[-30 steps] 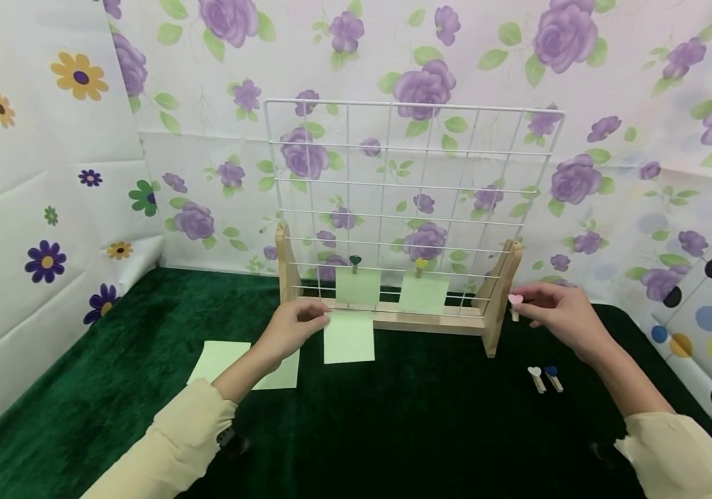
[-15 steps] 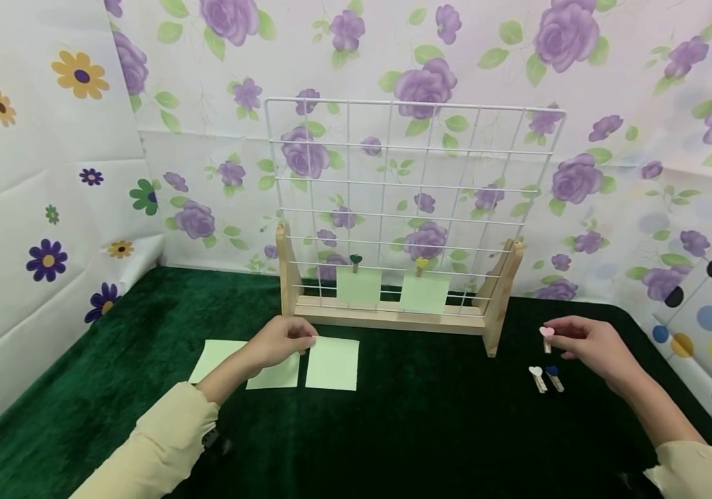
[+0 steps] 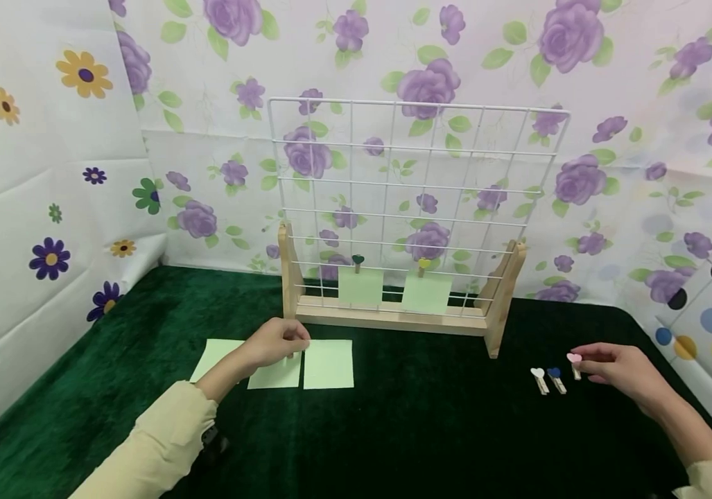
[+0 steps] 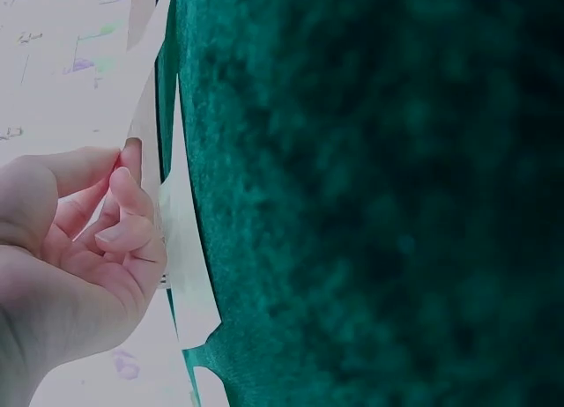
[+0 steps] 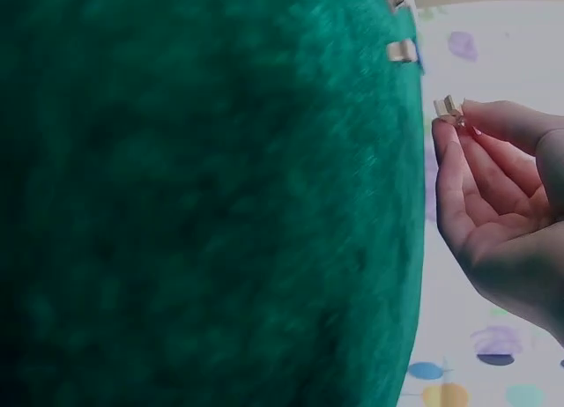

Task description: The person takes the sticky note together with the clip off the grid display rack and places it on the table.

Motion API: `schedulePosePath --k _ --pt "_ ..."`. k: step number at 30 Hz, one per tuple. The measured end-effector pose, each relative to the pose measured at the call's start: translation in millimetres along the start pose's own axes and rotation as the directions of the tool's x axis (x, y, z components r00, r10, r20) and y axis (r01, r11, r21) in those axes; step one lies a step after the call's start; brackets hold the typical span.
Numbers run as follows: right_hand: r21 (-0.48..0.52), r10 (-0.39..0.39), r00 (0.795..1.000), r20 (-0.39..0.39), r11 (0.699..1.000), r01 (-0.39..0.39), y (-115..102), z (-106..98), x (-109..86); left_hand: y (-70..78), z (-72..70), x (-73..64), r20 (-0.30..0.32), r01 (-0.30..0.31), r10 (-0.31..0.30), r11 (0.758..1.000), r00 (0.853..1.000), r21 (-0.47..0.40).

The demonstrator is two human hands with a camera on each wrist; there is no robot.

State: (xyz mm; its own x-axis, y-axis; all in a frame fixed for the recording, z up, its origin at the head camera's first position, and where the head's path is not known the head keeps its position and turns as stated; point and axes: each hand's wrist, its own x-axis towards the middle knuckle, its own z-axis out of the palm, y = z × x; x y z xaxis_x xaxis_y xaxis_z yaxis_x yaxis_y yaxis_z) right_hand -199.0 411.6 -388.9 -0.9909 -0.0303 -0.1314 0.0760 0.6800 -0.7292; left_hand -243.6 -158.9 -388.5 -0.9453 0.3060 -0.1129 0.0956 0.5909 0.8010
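Observation:
In the head view my left hand (image 3: 272, 343) pinches the upper left corner of a pale green paper square (image 3: 329, 365), low over the cloth. Two more green paper squares lie just left of it, partly behind the hand and forearm. At the right, my right hand (image 3: 627, 371) holds a small wooden clothespin (image 3: 575, 365) with a pink heart between thumb and fingers. The right wrist view shows the end of that clothespin (image 5: 449, 112) at the fingertips. Beside it on the cloth lie a white-heart clothespin (image 3: 539, 381) and a blue-heart clothespin (image 3: 557, 381).
A white wire grid (image 3: 418, 145) stands in a wooden base (image 3: 393, 320) at the back. Two green paper squares hang on its lower part, under a dark green heart clothespin (image 3: 358, 262) and a yellow heart clothespin (image 3: 423, 266). Dark green cloth (image 3: 412, 430) covers the table.
The left hand has drawn back from the grid, lowering its paper beside the other squares. My right hand has moved right and toward me with the pink-heart clothespin, down near the other two.

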Motion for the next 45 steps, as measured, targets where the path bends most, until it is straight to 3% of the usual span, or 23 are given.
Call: schedulePosePath --k 4,12,22,45 --pt "0.001 0.032 0.999 0.018 0.999 -0.032 7 -1 -1.6 0.0 -0.2 1.9 -0.002 -0.001 0.001 1.0 1.0 0.013" --pt "0.132 0.119 0.991 0.062 0.983 -0.126 16 -5 -1.9 -2.4 -1.1 3.4 -0.005 0.012 -0.012 1.0 1.0 0.009" --pt "0.048 0.077 0.994 0.08 0.996 -0.081 15 1 -3.0 -5.0 -2.0 6.1 -0.003 0.042 -0.042 0.999 0.999 0.032" --pt "0.036 0.071 0.993 0.09 0.997 -0.075 12 3 -4.0 -1.5 -0.5 5.7 -0.027 0.07 -0.068 0.996 0.997 0.058"
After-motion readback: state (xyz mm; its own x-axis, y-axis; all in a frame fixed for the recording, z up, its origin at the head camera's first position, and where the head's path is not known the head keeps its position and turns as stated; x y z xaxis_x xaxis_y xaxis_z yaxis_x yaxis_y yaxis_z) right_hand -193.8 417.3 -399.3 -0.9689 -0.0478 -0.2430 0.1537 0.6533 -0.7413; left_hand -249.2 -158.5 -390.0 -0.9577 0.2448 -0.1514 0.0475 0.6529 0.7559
